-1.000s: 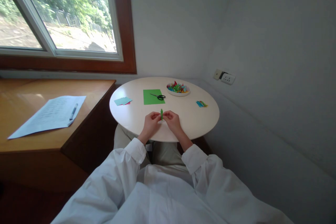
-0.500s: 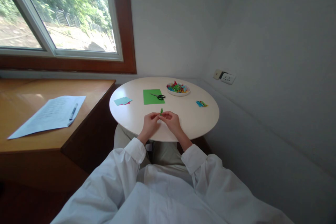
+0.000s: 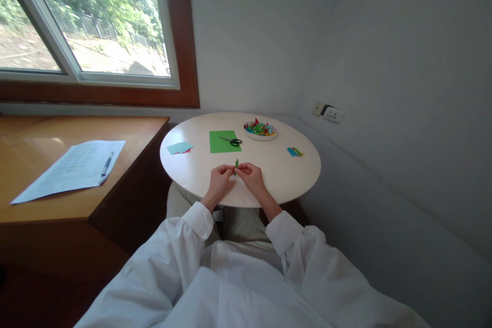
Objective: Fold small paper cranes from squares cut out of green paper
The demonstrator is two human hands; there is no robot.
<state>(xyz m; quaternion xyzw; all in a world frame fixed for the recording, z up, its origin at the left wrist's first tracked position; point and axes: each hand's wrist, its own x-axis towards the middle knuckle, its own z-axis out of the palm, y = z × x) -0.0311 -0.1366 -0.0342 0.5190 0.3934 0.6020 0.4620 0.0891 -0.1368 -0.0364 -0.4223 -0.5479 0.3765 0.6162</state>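
Green piece [image 3: 237, 162] — middle hidden by left hand [image 3: 220, 180] and right hand [image 3: 251, 176]; shape too small to tell. White sheet [image 3: 73, 170] — lines unreadable. Heaped coloured pieces [image 3: 259, 127] partly hide one another. Window [image 3: 96, 31] cut by left, top edges.

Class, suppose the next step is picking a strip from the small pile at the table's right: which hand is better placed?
Probably the right hand: the small pile lies to its right, farther from the left hand. Both pinch the green piece, so the left would need to hold it alone.
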